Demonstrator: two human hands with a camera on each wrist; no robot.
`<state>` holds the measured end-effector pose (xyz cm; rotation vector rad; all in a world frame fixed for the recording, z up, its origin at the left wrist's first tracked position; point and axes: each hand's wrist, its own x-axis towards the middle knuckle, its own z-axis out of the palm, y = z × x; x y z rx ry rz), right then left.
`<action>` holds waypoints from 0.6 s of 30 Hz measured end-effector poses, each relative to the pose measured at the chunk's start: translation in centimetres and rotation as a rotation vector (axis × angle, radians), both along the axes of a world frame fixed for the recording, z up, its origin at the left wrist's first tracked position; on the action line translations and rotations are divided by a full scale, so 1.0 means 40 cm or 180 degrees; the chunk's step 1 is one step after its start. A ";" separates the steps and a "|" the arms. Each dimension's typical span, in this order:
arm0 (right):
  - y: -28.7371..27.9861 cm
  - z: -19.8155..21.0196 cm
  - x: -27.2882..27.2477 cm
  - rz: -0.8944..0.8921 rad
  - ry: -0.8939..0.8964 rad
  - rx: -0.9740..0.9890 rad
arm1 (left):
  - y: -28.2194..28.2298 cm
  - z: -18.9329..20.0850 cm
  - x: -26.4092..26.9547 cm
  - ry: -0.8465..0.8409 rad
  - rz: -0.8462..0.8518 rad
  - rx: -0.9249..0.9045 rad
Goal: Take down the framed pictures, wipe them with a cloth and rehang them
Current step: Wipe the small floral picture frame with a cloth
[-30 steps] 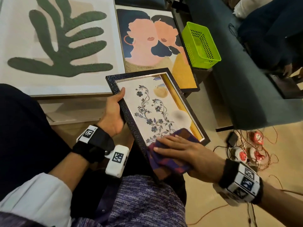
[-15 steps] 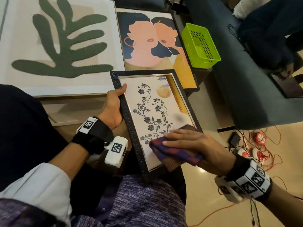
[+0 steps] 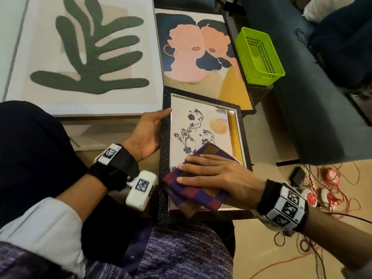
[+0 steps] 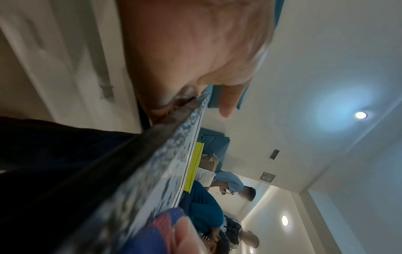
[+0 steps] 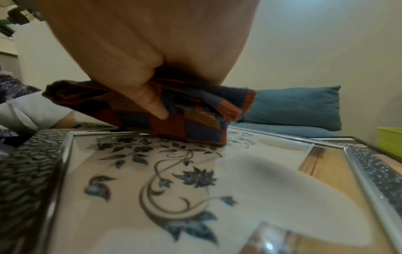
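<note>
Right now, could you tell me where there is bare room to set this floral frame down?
Bare floor lies right of the lap, before the sofa. Crowded: cables farther right, leaf picture and faces picture ahead.

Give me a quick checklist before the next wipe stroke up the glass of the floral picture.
1. Frame steadied: ok. The left hand holds the left edge of the floral picture's black frame, thumb on top.
2. Cloth under the palm: ok. The right hand presses flat on the checked cloth.
3. Cloth on the glass: ok. The right wrist view shows its folded edge touching the glass.
4. Path ahead: ok. The upper glass is bare.
5. Support under the frame: cannot tell. It seems to rest on the lap, but its underside is hidden.
6. Neighbours: ok. The faces picture lies beyond the top edge.
</note>
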<state>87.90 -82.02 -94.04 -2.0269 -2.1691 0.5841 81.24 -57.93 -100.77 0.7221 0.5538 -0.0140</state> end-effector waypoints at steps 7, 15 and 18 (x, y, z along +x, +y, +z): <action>0.042 -0.031 -0.041 0.0672 -0.0259 -0.0268 | -0.018 -0.028 -0.060 -0.0110 0.0273 -0.0788; 0.175 -0.033 0.103 0.0164 -0.0505 -0.0125 | -0.013 -0.045 -0.051 -0.0027 0.0169 -0.1121; 0.202 -0.033 0.132 0.0080 -0.0579 -0.0161 | -0.009 -0.053 -0.052 -0.0069 0.0214 -0.1259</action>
